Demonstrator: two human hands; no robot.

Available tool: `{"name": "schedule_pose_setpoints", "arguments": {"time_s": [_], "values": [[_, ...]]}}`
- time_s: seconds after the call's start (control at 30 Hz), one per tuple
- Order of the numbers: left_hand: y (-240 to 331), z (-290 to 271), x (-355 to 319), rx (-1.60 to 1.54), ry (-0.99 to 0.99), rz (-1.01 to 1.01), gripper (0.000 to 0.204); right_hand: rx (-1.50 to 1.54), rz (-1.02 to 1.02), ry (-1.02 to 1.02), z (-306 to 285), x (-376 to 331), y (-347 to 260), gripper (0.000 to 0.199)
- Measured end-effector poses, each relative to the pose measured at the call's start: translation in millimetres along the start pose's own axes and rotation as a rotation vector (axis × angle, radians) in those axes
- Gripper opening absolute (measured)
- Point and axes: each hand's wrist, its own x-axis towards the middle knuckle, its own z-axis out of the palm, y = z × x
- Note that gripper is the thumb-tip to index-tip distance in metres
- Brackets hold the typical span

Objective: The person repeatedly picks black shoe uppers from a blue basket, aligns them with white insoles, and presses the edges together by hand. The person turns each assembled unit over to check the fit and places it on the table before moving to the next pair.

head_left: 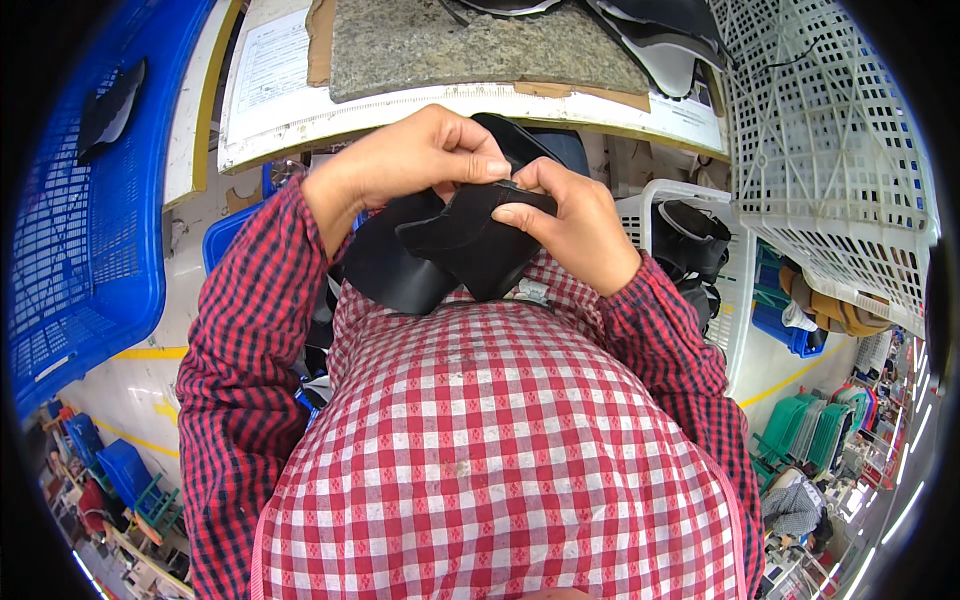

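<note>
Both hands grip black leather pieces [455, 245] close to the chest: left hand [410, 160] fingers pinch the top edge, right hand [570, 220] fingers clamp the right side, near the surface [450, 105].

This is a workshop or small factory for shoe parts. A work table [480, 105] with a white edge carries a grey stone slab [470, 45] on brown cardboard, and black cut leather-like pieces [660, 35] lie at its far end. A big blue plastic crate [80, 250] stands on the left, a white plastic lattice basket [820, 140] on the right, and a lower white basket [725, 290] holds more black shaped pieces. Yellow lines [150, 352] mark the pale floor.
</note>
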Motion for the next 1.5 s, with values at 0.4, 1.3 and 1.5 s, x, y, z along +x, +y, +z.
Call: {"name": "schedule_pose_setpoints", "arguments": {"time_s": [0.4,1.3,1.5], "values": [[4,-12,6,0.138,-0.139,-0.097,0.019,0.070,0.036,0.008,4,3,4,0.048],[104,-128,-241,0.970,1.665,0.146,0.020,-0.243,-0.499,0.383,-44,117,-43,0.081],[54,-227,-62,1.191,1.404,0.354,0.068,-0.145,-0.051,0.327,-12,292,-79,0.074]]}}
